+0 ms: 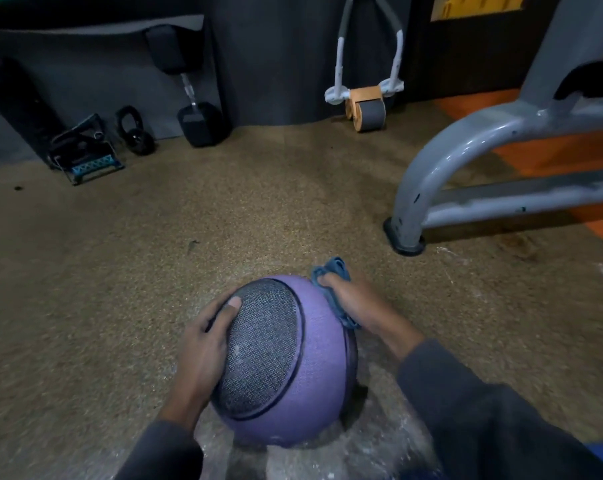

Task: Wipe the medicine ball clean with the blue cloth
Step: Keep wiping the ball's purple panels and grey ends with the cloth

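A purple medicine ball [317, 372] with a round grey textured panel sits low in the middle of the head view, over a whitish dusty patch of floor. My left hand [203, 344] grips the ball's left side, thumb lying on the grey panel's edge. My right hand [355, 303] presses a bunched blue cloth [331, 271] against the ball's upper right side. Part of the cloth is hidden under that hand, and a strip of it hangs down beside the ball.
A grey metal machine frame [442, 161] stands on the brown speckled floor at the right, its foot close to the ball. Along the back wall are a black dumbbell [196, 109], a small kettlebell [135, 133], an ab roller [367, 110] and a folded black stand [85, 150].
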A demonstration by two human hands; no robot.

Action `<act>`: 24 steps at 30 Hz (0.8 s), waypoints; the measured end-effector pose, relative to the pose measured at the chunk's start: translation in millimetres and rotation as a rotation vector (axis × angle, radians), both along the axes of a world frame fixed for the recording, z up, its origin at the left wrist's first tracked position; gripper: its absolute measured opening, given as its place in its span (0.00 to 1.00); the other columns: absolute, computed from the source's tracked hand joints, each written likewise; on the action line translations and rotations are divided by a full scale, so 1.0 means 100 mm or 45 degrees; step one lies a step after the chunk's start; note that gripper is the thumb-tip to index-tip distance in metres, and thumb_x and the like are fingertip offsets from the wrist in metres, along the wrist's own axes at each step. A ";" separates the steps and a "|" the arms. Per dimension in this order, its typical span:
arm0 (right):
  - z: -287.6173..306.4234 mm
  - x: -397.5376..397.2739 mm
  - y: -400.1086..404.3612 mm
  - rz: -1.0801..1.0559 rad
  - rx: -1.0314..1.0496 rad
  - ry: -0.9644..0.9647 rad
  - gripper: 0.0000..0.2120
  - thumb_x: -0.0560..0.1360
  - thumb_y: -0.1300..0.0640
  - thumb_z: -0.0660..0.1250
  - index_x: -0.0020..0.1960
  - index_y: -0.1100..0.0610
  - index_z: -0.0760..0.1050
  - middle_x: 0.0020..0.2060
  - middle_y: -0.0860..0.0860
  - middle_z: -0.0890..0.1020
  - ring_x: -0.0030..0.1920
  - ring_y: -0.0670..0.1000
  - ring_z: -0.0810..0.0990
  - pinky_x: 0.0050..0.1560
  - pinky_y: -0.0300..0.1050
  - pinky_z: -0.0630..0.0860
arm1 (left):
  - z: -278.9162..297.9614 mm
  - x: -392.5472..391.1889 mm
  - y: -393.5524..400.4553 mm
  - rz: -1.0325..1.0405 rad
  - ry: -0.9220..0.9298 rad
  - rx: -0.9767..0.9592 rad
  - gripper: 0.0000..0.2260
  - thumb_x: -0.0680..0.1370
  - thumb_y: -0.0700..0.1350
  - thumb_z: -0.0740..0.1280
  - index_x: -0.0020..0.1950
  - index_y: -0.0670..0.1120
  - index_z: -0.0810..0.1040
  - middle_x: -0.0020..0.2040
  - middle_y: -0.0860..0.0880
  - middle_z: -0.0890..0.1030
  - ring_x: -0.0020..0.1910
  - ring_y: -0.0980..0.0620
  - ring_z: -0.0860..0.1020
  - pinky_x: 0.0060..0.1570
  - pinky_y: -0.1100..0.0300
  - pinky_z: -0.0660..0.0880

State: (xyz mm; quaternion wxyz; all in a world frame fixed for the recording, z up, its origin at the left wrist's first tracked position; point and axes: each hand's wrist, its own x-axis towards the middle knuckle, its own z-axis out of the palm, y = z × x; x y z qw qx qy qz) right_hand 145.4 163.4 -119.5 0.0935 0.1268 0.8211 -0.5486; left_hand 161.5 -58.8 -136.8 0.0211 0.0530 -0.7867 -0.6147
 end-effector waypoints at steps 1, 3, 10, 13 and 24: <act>-0.06 -0.03 0.05 -0.035 -0.082 -0.105 0.11 0.78 0.49 0.63 0.41 0.54 0.77 0.36 0.51 0.81 0.34 0.48 0.77 0.37 0.42 0.68 | 0.02 0.00 -0.02 0.020 0.047 -0.090 0.09 0.80 0.52 0.67 0.57 0.56 0.83 0.56 0.57 0.84 0.60 0.58 0.79 0.66 0.54 0.72; -0.18 -0.05 0.06 -0.088 -0.160 -0.189 0.12 0.78 0.49 0.63 0.38 0.53 0.75 0.33 0.50 0.80 0.33 0.48 0.77 0.36 0.43 0.66 | 0.09 0.04 -0.02 -0.078 0.286 -0.461 0.14 0.77 0.60 0.62 0.59 0.60 0.81 0.61 0.60 0.80 0.65 0.59 0.75 0.68 0.54 0.69; -0.16 0.11 -0.22 -0.155 0.215 0.290 0.10 0.75 0.45 0.60 0.50 0.47 0.78 0.48 0.46 0.81 0.48 0.48 0.78 0.47 0.45 0.72 | 0.10 -0.03 0.13 -0.284 0.416 -0.801 0.22 0.76 0.63 0.54 0.67 0.63 0.76 0.69 0.65 0.72 0.71 0.59 0.67 0.71 0.55 0.62; -0.15 0.68 -0.60 -0.088 0.618 0.740 0.27 0.70 0.41 0.60 0.69 0.40 0.70 0.68 0.44 0.73 0.62 0.52 0.71 0.57 0.50 0.71 | 0.10 -0.17 0.09 -0.260 0.356 -0.724 0.21 0.75 0.63 0.55 0.65 0.63 0.77 0.66 0.68 0.73 0.69 0.61 0.70 0.69 0.60 0.63; -0.37 0.43 -0.32 -0.419 0.254 0.399 0.17 0.73 0.44 0.63 0.60 0.46 0.77 0.60 0.47 0.80 0.59 0.51 0.77 0.60 0.51 0.73 | 0.06 0.00 0.19 -0.143 0.420 -0.806 0.21 0.76 0.62 0.54 0.64 0.62 0.79 0.64 0.68 0.73 0.66 0.62 0.70 0.65 0.67 0.60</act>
